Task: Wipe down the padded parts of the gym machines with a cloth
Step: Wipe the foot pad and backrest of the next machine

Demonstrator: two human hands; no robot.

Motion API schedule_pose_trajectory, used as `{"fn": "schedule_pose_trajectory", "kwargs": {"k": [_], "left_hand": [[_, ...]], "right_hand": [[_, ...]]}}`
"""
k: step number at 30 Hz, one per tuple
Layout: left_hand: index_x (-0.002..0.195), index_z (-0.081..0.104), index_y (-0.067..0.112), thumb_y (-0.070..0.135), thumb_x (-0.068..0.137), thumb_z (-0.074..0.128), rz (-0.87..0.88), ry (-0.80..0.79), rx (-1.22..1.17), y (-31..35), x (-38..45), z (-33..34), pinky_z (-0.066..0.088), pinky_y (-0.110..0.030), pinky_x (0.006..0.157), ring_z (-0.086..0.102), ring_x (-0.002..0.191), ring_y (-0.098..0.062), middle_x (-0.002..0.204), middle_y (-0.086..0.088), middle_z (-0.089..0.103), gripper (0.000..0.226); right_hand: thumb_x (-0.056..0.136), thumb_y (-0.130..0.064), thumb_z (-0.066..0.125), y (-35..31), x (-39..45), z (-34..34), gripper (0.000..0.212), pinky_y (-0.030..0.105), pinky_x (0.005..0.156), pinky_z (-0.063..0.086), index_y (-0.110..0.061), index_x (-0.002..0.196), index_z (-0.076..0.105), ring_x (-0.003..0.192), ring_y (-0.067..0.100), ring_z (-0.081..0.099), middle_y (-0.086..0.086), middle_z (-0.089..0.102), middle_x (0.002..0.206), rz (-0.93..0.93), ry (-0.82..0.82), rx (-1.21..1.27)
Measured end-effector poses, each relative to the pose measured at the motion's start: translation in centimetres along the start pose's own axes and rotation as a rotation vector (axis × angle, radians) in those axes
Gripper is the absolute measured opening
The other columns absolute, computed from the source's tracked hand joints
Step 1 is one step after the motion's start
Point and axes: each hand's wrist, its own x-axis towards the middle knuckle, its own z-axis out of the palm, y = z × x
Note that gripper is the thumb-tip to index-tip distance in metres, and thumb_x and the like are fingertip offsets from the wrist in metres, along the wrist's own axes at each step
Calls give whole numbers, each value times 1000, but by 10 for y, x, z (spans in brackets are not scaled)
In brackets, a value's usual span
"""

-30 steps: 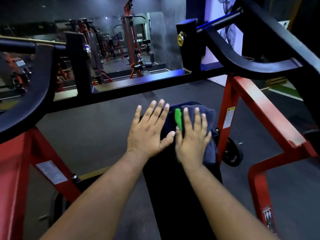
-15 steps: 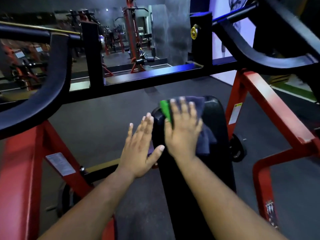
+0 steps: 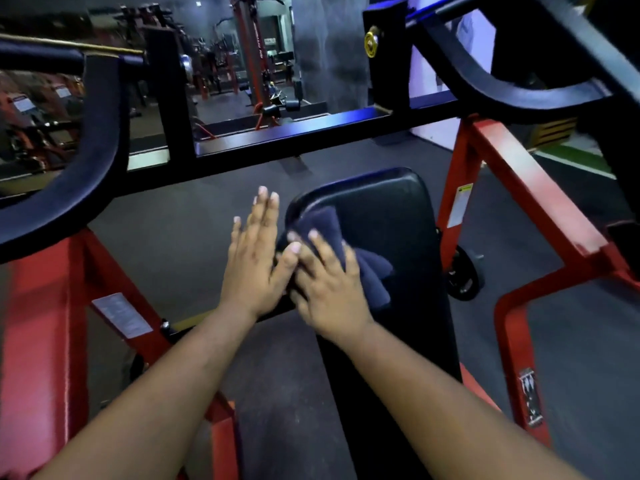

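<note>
Head view: the right hand [image 3: 329, 289] is lying on a dark cloth [image 3: 367, 271], fingers spread and pressing it flat against the left part of the black pad [image 3: 388, 216]. The left hand [image 3: 254, 261] is resting flat at the pad's left edge, fingers straight, gripping nothing. A red frame [image 3: 512, 188] is flanking the pad.

One head-worn view looks forward and down from close above the forearms; the right hand [image 3: 329, 289] sits mid-frame, machine frame [image 3: 519, 188] and floor beyond it.

Bunched dark cloth [image 3: 349, 258] lies on black pad [image 3: 388, 209].
</note>
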Motion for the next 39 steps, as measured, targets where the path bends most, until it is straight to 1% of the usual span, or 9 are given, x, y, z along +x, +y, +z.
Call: {"fn": "schedule_pose_trajectory", "kwargs": {"k": [4, 9, 13, 17, 21, 25, 31, 35, 39], "left_hand": [[163, 4, 19, 62, 101, 22, 75, -91, 192, 14, 9, 11, -3, -50, 127, -7, 157, -13, 171, 0, -7, 78], [163, 5, 17, 61, 101, 23, 233, -104, 485, 39, 27, 36, -7, -54, 126, -6, 158, -17, 171, -3, -6, 79], [163, 10, 13, 66, 99, 24, 314, -128, 683, 48, 57, 54, 0, -64, 123, 0, 158, -20, 171, -6, -1, 84], [163, 10, 14, 68, 97, 27, 326, -99, 763, 49, 59, 67, 0, -66, 122, 1, 158, -23, 171, -7, 2, 87], [163, 9, 14, 68, 97, 27, 327, -73, 774, 48, 59, 68, 3, -63, 123, 3, 158, -24, 171, -7, 2, 87], [163, 10, 14, 67, 96, 30, 336, -45, 783, 49, 58, 70, 5, -62, 124, 3, 158, -24, 171, -8, 2, 88], [163, 10, 14, 65, 96, 31, 361, -32, 790, 45, 56, 69, 5, -61, 124, 3, 158, -24, 171, -8, 3, 87], [163, 9, 15, 66, 96, 30, 350, -43, 783, 48, 57, 70, 3, -60, 125, 3, 158, -24, 171, -7, 2, 87], [163, 9, 15, 67, 96, 30, 335, -39, 784, 48, 57, 70, 0, -59, 125, 4, 158, -24, 171, -6, 4, 87]], "right_hand": [[102, -49, 48, 35, -82, 10, 53, 60, 112, 35, -36, 153, 42, 152, 25, 28, 2, 33, 163, 13, -3, -67], [104, -55, 32, 105, -15, -13, 61, 70, 118, 8, -42, 160, 12, 157, 25, 0, -2, 7, 171, 515, -39, -27], [104, -54, 34, 129, 42, -26, 60, 69, 119, 2, -41, 160, 17, 157, 23, -1, -3, 7, 171, 453, -60, -3], [104, -50, 36, 126, -48, -15, 61, 63, 117, 24, -37, 161, 17, 158, 21, 1, -1, 8, 171, 441, -81, 99], [103, -44, 37, 125, -110, -7, 63, 65, 113, 31, -37, 161, 15, 158, 23, 1, -5, 3, 171, 463, -160, 163], [98, -35, 41, 142, -34, -16, 65, 63, 116, 27, -33, 160, 22, 157, 21, 3, -4, 11, 170, 484, -77, 200], [102, -43, 42, 151, 60, -28, 54, 60, 115, 30, -37, 155, 35, 153, 19, 19, -6, 28, 165, 549, 22, 236], [101, -44, 47, 148, -38, -15, 62, 44, 115, 29, -37, 159, 25, 156, 17, 12, -5, 17, 169, 562, 7, 243], [101, -42, 41, 123, -161, -1, 62, 52, 116, 32, -27, 159, 28, 152, 25, 23, -12, 12, 167, 764, -8, 298]]}}
